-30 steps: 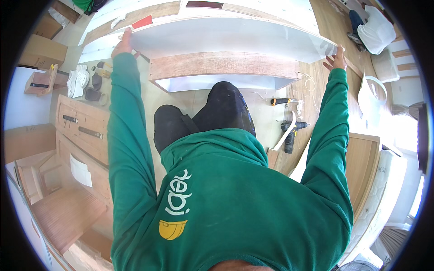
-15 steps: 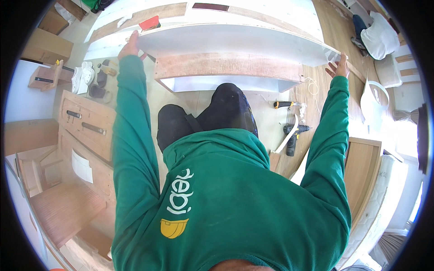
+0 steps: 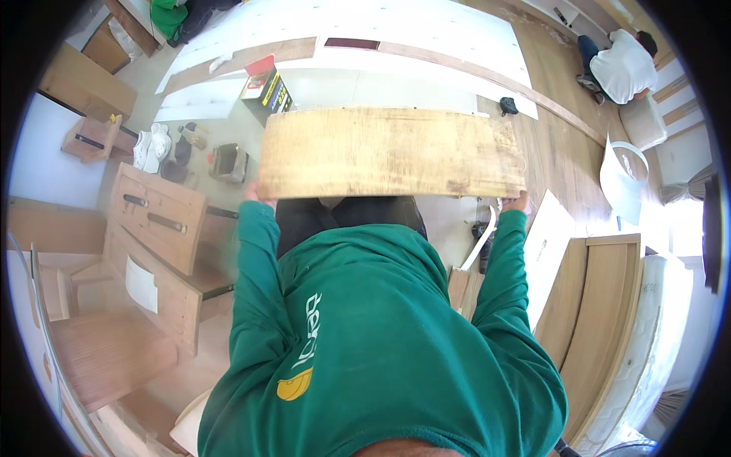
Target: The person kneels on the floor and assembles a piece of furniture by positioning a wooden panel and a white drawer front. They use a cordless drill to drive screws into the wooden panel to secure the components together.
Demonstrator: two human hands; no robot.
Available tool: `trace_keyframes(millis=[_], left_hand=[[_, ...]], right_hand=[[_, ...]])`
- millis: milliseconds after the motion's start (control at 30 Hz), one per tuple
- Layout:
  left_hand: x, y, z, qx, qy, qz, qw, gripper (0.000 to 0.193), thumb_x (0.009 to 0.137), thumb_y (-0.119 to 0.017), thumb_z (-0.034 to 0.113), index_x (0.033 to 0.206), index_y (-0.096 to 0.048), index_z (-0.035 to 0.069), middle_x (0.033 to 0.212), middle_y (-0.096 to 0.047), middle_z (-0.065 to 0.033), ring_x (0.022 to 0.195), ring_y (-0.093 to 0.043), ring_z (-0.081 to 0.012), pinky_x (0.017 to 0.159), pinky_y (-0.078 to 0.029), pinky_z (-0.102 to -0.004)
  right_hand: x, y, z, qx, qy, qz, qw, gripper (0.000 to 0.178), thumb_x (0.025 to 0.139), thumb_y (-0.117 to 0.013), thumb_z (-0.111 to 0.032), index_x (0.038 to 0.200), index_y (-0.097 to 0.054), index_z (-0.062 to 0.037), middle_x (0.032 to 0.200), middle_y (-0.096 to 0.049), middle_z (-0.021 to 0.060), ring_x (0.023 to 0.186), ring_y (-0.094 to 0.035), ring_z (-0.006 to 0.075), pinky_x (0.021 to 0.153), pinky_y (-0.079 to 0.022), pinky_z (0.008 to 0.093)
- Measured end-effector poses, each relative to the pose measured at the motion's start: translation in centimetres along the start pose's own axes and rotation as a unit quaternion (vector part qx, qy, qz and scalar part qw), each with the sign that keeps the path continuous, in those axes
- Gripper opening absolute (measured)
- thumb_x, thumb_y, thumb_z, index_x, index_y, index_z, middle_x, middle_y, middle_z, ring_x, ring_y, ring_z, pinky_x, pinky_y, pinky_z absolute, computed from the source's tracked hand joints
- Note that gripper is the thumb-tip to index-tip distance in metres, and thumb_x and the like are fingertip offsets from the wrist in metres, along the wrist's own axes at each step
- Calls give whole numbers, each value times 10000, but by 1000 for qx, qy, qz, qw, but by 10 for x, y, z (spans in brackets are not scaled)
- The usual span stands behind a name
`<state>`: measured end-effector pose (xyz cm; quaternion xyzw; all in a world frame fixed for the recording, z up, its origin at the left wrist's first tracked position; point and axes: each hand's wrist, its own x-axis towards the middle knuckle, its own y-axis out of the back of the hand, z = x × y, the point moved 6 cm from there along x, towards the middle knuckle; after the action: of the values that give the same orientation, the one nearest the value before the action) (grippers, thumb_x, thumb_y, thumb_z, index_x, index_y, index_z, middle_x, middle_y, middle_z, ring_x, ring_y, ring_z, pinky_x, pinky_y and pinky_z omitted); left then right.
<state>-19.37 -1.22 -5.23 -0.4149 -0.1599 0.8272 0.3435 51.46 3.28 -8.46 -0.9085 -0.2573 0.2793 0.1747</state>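
A long wooden panel (image 3: 396, 152) with a pale, stained face is held up across my lap. My left hand (image 3: 257, 194) is closed on its near left corner. At the near right corner, my right hand (image 3: 518, 202) grips the same edge, its fingers partly hidden by the wood. The panel covers most of my knees and whatever lies beneath it. A dark power drill (image 3: 480, 247) lies on the floor beside my right forearm, mostly hidden behind a curved pale strip (image 3: 481, 240).
Beyond the panel's far left corner stands an open box (image 3: 266, 91). Left are an open container (image 3: 228, 162), white shoes (image 3: 156, 143) and wooden furniture parts (image 3: 156, 221). White boards (image 3: 426, 46) lie ahead. A person (image 3: 620, 67) crouches far right; another (image 3: 171, 15) is far left.
The piece has come nearer and turned, from showing a white inner side to showing its wooden face. Both hands have moved closer to my body and toward each other.
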Motion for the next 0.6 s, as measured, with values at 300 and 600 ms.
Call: trace_keyframes(millis=[300, 600], left_hand=[[50, 13, 38, 30, -68, -26, 997, 328, 873, -567, 200, 1148, -525, 26, 1098, -597, -119, 979, -600, -265, 780, -532, -430], [72, -13, 29, 295, -4, 10, 955, 354, 886, -542, 191, 1206, -483, 53, 1149, -559, -109, 1008, -569, -262, 843, -500, -430]], right_hand=[[-83, -62, -10, 8, -27, -120, 992, 292, 854, -564, -85, 1134, -483, -57, 1036, -576, 128, 855, -610, 274, 637, -551, 443], [-51, -68, 30, 12, -154, -99, 983, 342, 884, -549, -138, 1184, -440, -14, 1114, -538, 172, 988, -565, 335, 839, -506, 479]])
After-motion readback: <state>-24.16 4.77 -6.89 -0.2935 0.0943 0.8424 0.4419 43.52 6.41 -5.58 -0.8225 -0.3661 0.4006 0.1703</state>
